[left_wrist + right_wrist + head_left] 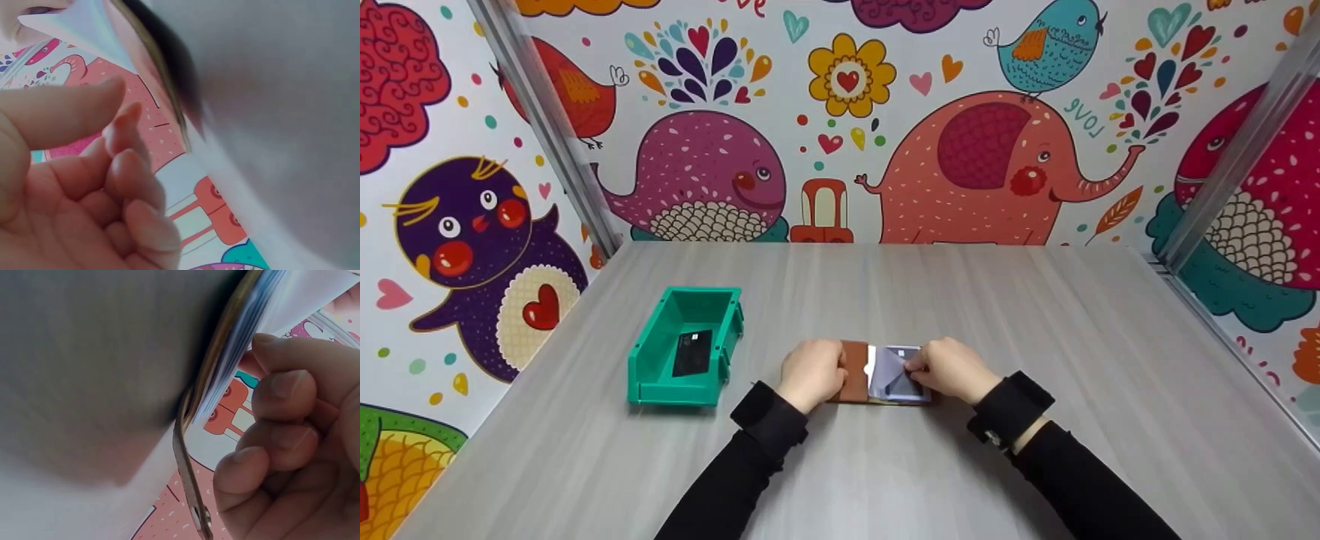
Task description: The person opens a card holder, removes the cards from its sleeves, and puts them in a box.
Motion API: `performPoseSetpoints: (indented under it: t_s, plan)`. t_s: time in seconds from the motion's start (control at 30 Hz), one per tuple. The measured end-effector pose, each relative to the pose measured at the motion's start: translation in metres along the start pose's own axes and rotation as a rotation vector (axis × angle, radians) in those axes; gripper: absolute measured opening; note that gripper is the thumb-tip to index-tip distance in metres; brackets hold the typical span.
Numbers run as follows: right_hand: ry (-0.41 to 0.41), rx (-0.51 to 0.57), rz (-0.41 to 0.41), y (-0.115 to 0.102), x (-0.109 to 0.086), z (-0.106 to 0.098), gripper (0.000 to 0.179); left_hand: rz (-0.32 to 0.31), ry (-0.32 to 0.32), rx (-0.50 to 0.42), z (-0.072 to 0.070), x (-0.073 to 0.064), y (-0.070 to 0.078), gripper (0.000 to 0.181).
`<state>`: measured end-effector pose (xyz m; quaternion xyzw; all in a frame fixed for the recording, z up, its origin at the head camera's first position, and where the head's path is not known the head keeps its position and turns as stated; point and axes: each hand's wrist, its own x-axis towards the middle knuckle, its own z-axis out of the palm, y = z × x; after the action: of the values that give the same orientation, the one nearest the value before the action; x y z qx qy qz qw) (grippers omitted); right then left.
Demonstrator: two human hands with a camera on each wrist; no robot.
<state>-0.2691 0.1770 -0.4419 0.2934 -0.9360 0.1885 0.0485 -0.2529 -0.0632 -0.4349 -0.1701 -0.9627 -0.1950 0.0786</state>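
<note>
A brown card holder (854,375) lies opened flat on the table, with clear plastic sleeves (888,369) inside. Its right side shows a dark card (901,387) under the plastic. My right hand (956,367) pinches the edge of one sleeve, lifting its corner into a fold. The stacked sleeve edges (239,349) and a strap with a metal snap (191,478) appear in the right wrist view. At the left cover is my left hand (812,373); its fingers (132,174) curl loosely, with nothing seen between thumb and fingertips.
Left of the holder stands a green plastic bin (675,394) with a black card (692,352) lying inside. The pale wood-grain table (840,465) meets walls printed with cartoon animals. Metal posts (547,127) rise at the table's back corners.
</note>
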Motion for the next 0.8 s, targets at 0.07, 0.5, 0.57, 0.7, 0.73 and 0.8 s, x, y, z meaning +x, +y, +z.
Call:
performPoseSetpoints:
  t_s: [0.07, 0.5, 0.57, 0.7, 0.73, 0.8]
  plan:
    - [-0.001, 0.002, 0.005, 0.0, 0.0, 0.0, 0.015, 0.032, 0.041, -0.009, 0.0, 0.0, 0.002, 0.005]
    - [-0.009, 0.007, 0.002, -0.001, 0.001, 0.0, 0.009, 0.163, 0.211, -0.059, 0.008, 0.001, 0.018, 0.004]
    - [-0.006, 0.009, 0.005, -0.001, 0.001, 0.0, 0.007, 0.175, 0.212, -0.063, 0.008, 0.002, 0.021, 0.005]
    - [0.009, -0.001, 0.005, -0.001, 0.002, 0.002, 0.006, 0.202, 0.214, -0.063, 0.009, 0.0, 0.028, 0.006]
    - [0.013, -0.005, 0.007, -0.001, 0.002, 0.002, 0.006, 0.209, 0.216, -0.06, 0.01, 0.0, 0.029, 0.006]
    - [0.02, -0.017, 0.01, -0.001, 0.002, 0.003, 0.008, 0.224, 0.218, -0.05, 0.011, -0.001, 0.032, 0.006]
